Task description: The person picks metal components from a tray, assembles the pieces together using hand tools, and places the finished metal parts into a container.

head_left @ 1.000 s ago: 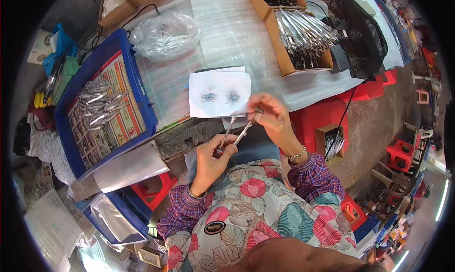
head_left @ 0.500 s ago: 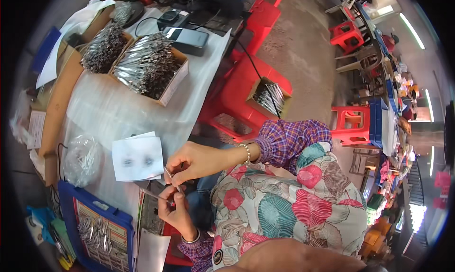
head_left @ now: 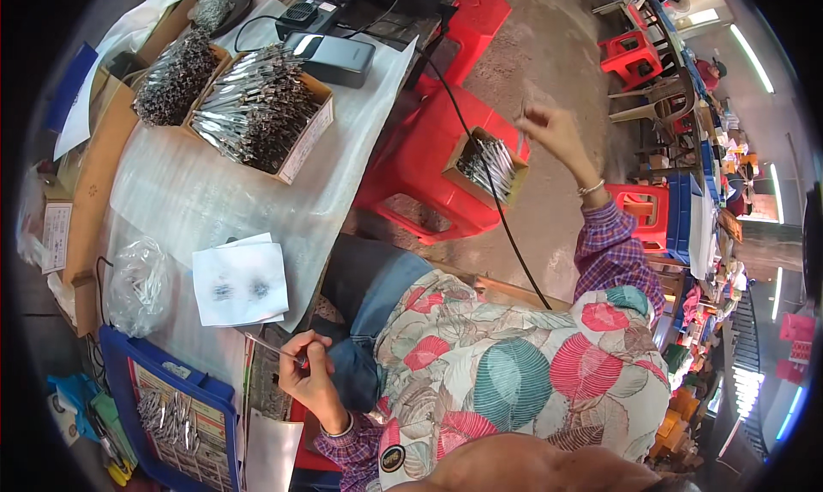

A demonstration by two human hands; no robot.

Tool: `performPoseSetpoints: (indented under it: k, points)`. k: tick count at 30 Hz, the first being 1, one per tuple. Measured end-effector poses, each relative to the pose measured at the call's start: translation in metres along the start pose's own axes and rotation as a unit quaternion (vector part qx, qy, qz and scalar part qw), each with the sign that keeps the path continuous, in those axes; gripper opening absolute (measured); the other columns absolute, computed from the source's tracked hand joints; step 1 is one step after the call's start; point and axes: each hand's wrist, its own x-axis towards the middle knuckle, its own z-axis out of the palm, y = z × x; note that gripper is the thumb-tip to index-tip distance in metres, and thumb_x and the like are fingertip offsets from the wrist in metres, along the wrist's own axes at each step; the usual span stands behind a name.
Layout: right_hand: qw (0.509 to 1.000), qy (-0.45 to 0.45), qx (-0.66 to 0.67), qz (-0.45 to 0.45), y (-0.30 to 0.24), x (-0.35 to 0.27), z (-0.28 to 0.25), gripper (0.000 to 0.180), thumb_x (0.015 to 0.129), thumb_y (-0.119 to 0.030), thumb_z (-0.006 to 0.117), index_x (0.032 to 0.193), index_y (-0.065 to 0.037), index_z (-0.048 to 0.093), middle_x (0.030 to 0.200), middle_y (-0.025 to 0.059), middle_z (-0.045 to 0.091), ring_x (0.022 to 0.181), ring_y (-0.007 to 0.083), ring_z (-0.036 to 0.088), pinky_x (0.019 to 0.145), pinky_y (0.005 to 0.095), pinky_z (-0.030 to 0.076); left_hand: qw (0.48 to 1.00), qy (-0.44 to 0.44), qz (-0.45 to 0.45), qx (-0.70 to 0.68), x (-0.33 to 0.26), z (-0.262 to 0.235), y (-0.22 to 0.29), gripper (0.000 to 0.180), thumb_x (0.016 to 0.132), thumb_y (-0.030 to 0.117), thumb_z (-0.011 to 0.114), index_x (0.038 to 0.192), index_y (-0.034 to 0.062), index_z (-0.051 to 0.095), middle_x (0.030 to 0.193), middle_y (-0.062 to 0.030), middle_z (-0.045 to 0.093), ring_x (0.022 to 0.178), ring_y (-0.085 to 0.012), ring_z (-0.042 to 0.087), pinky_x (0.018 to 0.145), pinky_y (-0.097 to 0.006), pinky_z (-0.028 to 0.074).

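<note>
My left hand (head_left: 314, 379) is closed in front of the table's near edge, its fingers round a thin metal rod-like tool (head_left: 267, 346) that points up and left. The exact kind of tool does not show. Out to the right, my right hand (head_left: 555, 134) pinches a small slim silvery piece (head_left: 520, 122). It is above the right rim of a small cardboard box (head_left: 467, 183) on a red plastic stool (head_left: 407, 179). Slender silvery metal pieces (head_left: 493, 168) fill that box. Beside my left hand, white paper squares (head_left: 240, 295) with dark smudges lie on the table.
Two cartons full of slim metal pieces (head_left: 257, 106) stand on the table (head_left: 171, 192), near a grey device (head_left: 330, 59). A clear plastic bag (head_left: 137, 291) and a blue-framed tray (head_left: 171, 363) with metal pieces lie left. A black cable (head_left: 463, 123) hangs across the stool.
My right hand has left my left hand and swung up and right to the box on the stool, carrying a slim piece. My left hand has stayed nearly in place with the tool.
</note>
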Motion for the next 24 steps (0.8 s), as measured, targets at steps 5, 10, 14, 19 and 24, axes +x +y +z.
performPoseSetpoints:
  k: [5, 10, 14, 19, 24]
  points:
    - [0.999, -0.031, -0.024, 0.007, 0.044, -0.037, 0.071, 0.026, 0.074, -0.026, 0.066, 0.09, -0.006, 0.07, 0.077, 0.0194, 0.064, 0.072, 0.0325, 0.065, 0.066, 0.0388, 0.051, 1.0, 0.005, -0.017, 0.018, 0.0, 0.006, 0.002, 0.012, 0.085, -0.004, 0.056, 0.095, 0.0007, 0.06, 0.077, -0.0087, 0.064, 0.048, -0.0037, 0.042, 0.045, -0.016, 0.031]
    - [0.999, -0.043, 0.022, -0.004, 0.038, -0.039, 0.092, 0.024, 0.078, -0.016, 0.064, 0.099, -0.004, 0.069, 0.079, 0.0152, 0.068, 0.068, 0.0179, 0.067, 0.065, 0.0305, 0.051, 1.0, 0.006, -0.024, 0.017, 0.005, 0.008, 0.005, 0.012, 0.084, -0.004, 0.057, 0.095, 0.0005, 0.061, 0.076, -0.0087, 0.065, 0.048, -0.0026, 0.043, 0.045, -0.015, 0.03]
    - [0.993, -0.039, 0.113, -0.011, 0.019, -0.031, 0.092, 0.023, 0.085, -0.015, 0.059, 0.101, -0.002, 0.068, 0.089, 0.0109, 0.07, 0.076, 0.0151, 0.065, 0.07, 0.028, 0.051, 0.994, 0.029, -0.003, 0.101, 0.0, -0.013, 0.013, 0.011, 0.082, -0.001, 0.062, 0.092, 0.001, 0.065, 0.074, -0.0036, 0.068, 0.049, -0.0014, 0.045, 0.044, -0.016, 0.032]
    - [0.835, -0.212, 0.506, 0.025, -0.126, -0.043, 0.046, 0.028, 0.096, -0.018, 0.05, 0.115, 0.002, 0.057, 0.102, 0.0107, 0.065, 0.092, 0.0175, 0.063, 0.081, 0.0295, 0.051, 0.979, 0.105, 0.073, 0.158, 0.037, -0.026, 0.053, 0.009, 0.083, -0.004, 0.059, 0.088, -0.0002, 0.065, 0.074, -0.001, 0.064, 0.067, -0.0033, 0.054, 0.059, -0.016, 0.039]
    - [0.466, -0.622, 0.629, -0.017, -0.283, -0.087, 0.048, 0.036, 0.097, -0.023, 0.048, 0.12, 0.005, 0.051, 0.107, 0.0129, 0.06, 0.099, 0.0213, 0.062, 0.093, 0.0357, 0.048, 0.921, 0.065, 0.185, 0.338, 0.082, -0.041, 0.069, 0.02, 0.077, -0.003, 0.062, 0.096, 0.0039, 0.066, 0.09, -0.0091, 0.068, 0.072, -0.0153, 0.063, 0.066, -0.024, 0.048]
